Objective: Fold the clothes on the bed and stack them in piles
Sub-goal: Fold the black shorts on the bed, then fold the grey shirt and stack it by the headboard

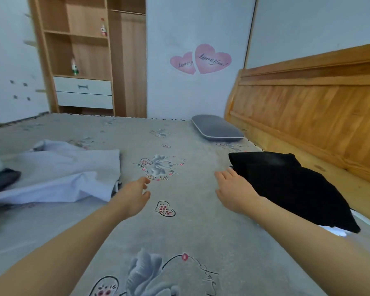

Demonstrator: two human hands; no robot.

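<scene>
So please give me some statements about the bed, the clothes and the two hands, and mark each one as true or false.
1. The black garment lies folded on the bed, near the wooden headboard. True.
2. The left hand grips the light blue garment. False: it hovers beside the garment, fingers relaxed, holding nothing.
3. The right hand is at the near edge of the black garment, fingers straight. True.
4. The grey pillow lies on top of the black garment. False: it lies apart, farther up the bed.
5. The light blue garment is neatly folded. False: it lies spread and rumpled.
</scene>
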